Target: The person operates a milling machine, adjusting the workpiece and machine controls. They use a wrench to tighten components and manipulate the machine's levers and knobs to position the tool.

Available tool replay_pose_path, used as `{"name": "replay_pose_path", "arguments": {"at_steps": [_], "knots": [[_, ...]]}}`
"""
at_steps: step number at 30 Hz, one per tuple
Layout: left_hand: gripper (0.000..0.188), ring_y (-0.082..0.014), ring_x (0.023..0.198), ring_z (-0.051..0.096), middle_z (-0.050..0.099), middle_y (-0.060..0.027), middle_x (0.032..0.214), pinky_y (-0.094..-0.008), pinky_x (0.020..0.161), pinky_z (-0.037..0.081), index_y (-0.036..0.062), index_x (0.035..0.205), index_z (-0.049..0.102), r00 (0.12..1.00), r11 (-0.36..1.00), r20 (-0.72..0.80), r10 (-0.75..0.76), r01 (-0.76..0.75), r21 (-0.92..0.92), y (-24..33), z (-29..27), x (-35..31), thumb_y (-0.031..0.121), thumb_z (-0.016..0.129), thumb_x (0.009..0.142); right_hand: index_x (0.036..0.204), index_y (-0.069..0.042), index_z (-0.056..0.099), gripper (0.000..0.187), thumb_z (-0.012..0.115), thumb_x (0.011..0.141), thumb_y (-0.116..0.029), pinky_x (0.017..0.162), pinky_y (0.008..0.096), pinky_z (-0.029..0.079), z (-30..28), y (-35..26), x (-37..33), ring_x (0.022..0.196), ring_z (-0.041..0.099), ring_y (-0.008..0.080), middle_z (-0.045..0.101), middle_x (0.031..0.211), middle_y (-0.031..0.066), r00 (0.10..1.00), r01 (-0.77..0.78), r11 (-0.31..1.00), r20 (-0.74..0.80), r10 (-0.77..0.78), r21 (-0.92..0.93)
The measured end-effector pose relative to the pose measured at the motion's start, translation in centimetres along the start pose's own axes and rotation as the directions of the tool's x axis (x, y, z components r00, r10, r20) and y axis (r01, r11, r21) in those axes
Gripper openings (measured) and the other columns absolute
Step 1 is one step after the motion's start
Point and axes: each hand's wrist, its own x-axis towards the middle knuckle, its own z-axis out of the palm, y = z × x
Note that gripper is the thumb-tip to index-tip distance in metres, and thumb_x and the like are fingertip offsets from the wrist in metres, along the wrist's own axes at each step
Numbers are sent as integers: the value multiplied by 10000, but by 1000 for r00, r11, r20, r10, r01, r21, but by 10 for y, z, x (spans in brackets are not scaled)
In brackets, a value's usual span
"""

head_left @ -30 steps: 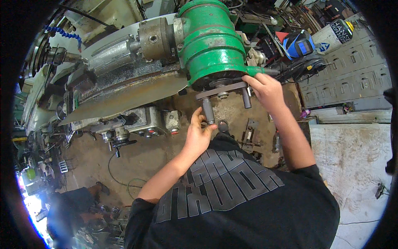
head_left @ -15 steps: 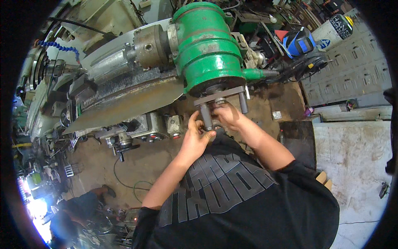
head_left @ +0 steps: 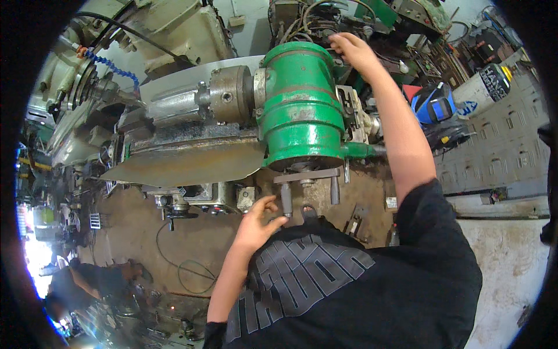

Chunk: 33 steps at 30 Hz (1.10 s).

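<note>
A green cylindrical machine housing (head_left: pixel 305 102) stands in front of me. On its near end is a grey crank handle (head_left: pixel 308 175) with two round grips pointing toward me. Beside the left grip (head_left: pixel 286 199) is my left hand (head_left: pixel 256 225), thumb and fingers apart around it; whether the thumb touches the grip's lower end I cannot tell. My right hand (head_left: pixel 356 53) is raised past the far right end of the housing, near cables and hoses (head_left: pixel 314 23). Its fingers are loosely bent and apart, with nothing visible in them.
Left of the housing a metal chuck (head_left: pixel 229 96) joins it, with a curved sheet-metal guard (head_left: pixel 192 166) below. A blue-and-black welding helmet (head_left: pixel 435 107) and a white cylinder (head_left: pixel 485 87) stand at right, by grey lockers (head_left: pixel 500 134). Another person (head_left: pixel 93 285) is at lower left.
My right hand has left the crank's centre and gone up and away to the far right of the housing. My left hand has loosened from around the left grip. The view has shifted.
</note>
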Motion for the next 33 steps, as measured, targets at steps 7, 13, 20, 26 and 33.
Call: {"name": "replay_pose_path", "arguments": {"at_steps": [7, 13, 20, 26, 33], "knots": [[477, -232, 1160, 601, 626, -138, 1280, -353, 988, 473, 0, 1369, 526, 758, 884, -461, -462, 352, -308, -155, -17, -111, 245, 654, 980, 1131, -37, 698, 855, 214, 973, -723, 892, 488, 477, 19, 76, 107, 981, 642, 359, 631, 1271, 207, 905, -5, 830, 350, 241, -557], [492, -235, 1055, 629, 655, -168, 1147, -350, 907, 495, -52, 1294, 546, 151, 272, -233, -961, 692, -669, -239, 83, -304, 362, 548, 1027, 1094, -101, 684, 736, 238, 999, -679, 479, 266, 303, 17, 39, 137, 515, 369, 106, 524, 712, 22, 820, -175, 978, 533, 209, -115], [481, -232, 971, 634, 656, -146, 1075, -362, 843, 505, -40, 1243, 551, 276, 239, -52, -960, 704, -668, -239, 213, -343, 388, 545, 1025, 1191, -32, 619, 693, 278, 1007, -607, 481, 298, 309, -4, 30, 179, 542, 389, 119, 478, 672, 11, 940, -322, 886, 1, 341, 334], [476, -229, 899, 639, 658, -126, 1014, -372, 788, 513, -31, 1200, 555, 361, 309, -70, -930, 663, -682, -245, 275, -358, 411, 542, 1023, 1248, -25, 594, 667, 335, 979, -577, 795, 410, 470, 90, 44, 206, 815, 551, 281, 637, 1125, 203, 881, -416, 867, 357, 310, 274], [475, -226, 815, 644, 660, -104, 942, -383, 724, 523, -19, 1149, 559, 383, 292, -116, -917, 443, -848, -290, 315, -383, 437, 538, 1021, 1108, -43, 667, 618, 342, 991, -555, 677, 379, 467, 58, 63, 210, 707, 569, 244, 632, 894, 92, 948, -255, 903, -93, 303, 347]]}}
